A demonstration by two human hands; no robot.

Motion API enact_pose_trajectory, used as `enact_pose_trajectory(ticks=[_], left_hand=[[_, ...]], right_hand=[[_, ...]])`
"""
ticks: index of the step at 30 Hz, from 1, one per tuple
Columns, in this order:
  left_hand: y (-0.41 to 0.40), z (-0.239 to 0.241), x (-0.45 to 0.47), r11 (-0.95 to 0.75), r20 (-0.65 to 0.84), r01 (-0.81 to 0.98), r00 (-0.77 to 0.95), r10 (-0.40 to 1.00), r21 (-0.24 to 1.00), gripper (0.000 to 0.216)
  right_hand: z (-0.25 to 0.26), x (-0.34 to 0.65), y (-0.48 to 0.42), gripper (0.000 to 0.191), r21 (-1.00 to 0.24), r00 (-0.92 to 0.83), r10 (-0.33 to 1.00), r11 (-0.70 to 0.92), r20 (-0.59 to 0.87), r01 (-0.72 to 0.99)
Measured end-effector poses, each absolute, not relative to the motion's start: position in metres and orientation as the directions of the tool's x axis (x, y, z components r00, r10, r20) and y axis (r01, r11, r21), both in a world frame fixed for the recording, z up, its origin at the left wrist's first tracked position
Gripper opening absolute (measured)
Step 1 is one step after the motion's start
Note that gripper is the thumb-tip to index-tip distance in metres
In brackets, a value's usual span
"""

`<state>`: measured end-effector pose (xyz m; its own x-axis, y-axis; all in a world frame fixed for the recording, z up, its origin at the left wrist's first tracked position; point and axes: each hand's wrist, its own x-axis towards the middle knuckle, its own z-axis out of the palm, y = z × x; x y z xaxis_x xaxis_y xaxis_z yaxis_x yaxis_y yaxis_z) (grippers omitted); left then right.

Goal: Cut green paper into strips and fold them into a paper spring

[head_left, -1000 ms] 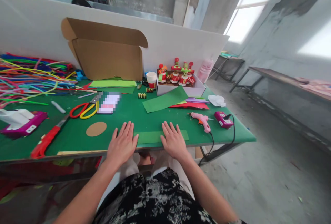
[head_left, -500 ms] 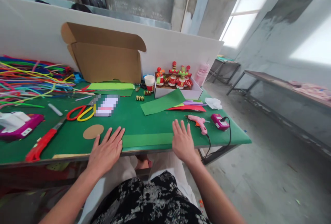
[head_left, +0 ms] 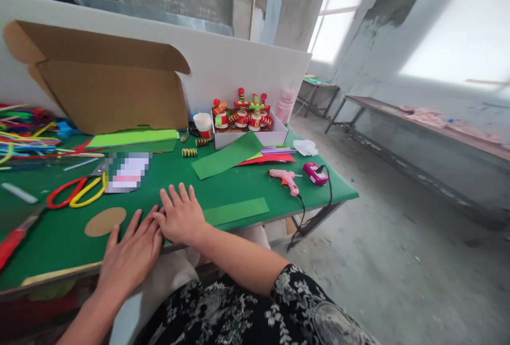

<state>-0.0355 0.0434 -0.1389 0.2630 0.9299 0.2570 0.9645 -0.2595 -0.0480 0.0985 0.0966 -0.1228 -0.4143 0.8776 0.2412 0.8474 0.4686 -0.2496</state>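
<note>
Hands (head_left: 181, 218) together at green strip (head_left: 239, 211)

We wear a black top (head_left: 229, 310) printed with pale grey-white flowers, leaves and rounded motifs. Its right sleeve (head_left: 303, 297) carries the same pattern and leaves our forearm (head_left: 241, 257) bare, as are our left hand (head_left: 133, 249) and right hand (head_left: 183, 216). Just beyond the top, our trousers (head_left: 169, 276) show off-white.
</note>
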Motion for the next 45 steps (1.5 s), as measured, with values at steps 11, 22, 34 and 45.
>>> enact_pose_trajectory(ticks=[11,22,34,45], left_hand=[[0.042,-0.138,-0.033,-0.244,0.251,0.968,0.221,0.942,0.065,0.060],[0.041,-0.138,-0.032,-0.243,0.258,0.968,0.221,0.940,0.056,0.058],[0.039,-0.134,0.023,-0.537,0.384,0.844,0.490,0.783,0.017,0.050],[0.026,-0.154,0.041,-0.530,0.308,0.848,0.498,0.810,0.024,0.051]], right_hand=[[-0.126,0.192,0.095,0.063,-0.179,-0.256,0.948,0.289,0.188,0.940],[-0.124,0.276,0.085,0.058,-0.110,-0.159,0.982,0.170,0.102,0.979],[-0.123,0.246,0.041,0.055,-0.186,-0.411,0.870,0.467,0.271,0.865],[-0.124,0.224,0.024,0.068,-0.226,-0.496,0.846,0.531,0.196,0.816]])
